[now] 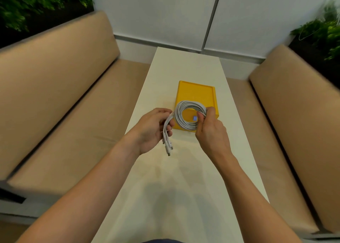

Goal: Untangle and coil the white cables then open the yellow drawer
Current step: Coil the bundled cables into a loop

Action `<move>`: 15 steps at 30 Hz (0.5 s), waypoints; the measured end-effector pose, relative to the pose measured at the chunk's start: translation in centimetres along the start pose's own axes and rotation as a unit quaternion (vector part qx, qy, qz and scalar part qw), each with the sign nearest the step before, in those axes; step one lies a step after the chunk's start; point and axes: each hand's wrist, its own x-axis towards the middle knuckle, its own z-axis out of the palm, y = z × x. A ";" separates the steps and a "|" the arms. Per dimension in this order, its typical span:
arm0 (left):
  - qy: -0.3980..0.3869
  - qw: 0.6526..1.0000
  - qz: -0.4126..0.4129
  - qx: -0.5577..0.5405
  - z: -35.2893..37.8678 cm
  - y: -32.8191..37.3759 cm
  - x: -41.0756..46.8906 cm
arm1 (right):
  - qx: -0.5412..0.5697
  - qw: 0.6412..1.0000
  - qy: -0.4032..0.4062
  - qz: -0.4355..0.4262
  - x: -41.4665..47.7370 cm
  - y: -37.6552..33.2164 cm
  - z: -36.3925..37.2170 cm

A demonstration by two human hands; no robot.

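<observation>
Two bare arms reach out over a long white table (184,187). The left hand (154,130) curls its fingers round the loose ends (168,143) of the white cables (191,103), and the plugs hang down below it. The right hand (211,132) pinches the right side of the cables, which are wound in a round ring held up above the table. Just behind the ring, the yellow drawer (196,93) sits on the table. Tan benches (55,113) run along both sides. Further back are a pale wall (165,12) and green plants (36,3).
</observation>
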 end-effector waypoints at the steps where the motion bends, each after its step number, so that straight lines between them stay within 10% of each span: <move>1: -0.008 1.000 0.008 -0.012 -0.1 0.0 -0.1 | -0.013 1.000 0.002 0.002 0.1 0.0 0.0; 15: -0.102 0.956 0.136 0.240 -3.2 1.2 -1.5 | -0.021 1.000 -0.009 0.000 0.3 -0.2 -0.1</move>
